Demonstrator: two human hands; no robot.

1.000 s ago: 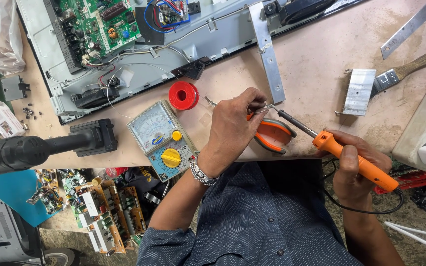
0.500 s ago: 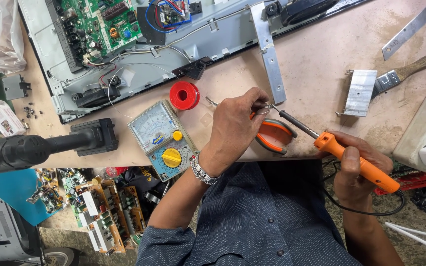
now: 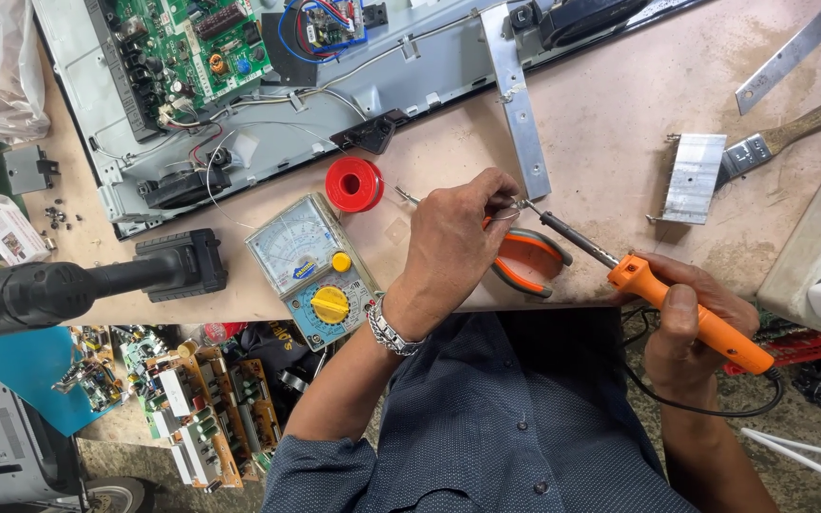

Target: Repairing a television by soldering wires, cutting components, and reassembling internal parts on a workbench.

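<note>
Fingers (image 3: 504, 201) of left hand (image 3: 448, 242) pinched shut on thin silver solder wire (image 3: 409, 197) mid-frame, unmoved since a second ago, right hand (image 3: 691, 318) wrapped around orange-handled soldering iron (image 3: 662, 294) lower right, tip steady at the wire: joint seemingly under way.

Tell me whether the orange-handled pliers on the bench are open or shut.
Open: the pliers' two orange handles spread apart on the bench behind the left hand, which hides their jaws.

Glossy orange plastic soldering iron (image 3: 686, 309), matt wooden tabletop (image 3: 620, 123), brushed metal bracket (image 3: 517, 100), shiny metal wristwatch (image 3: 387, 328)
</note>
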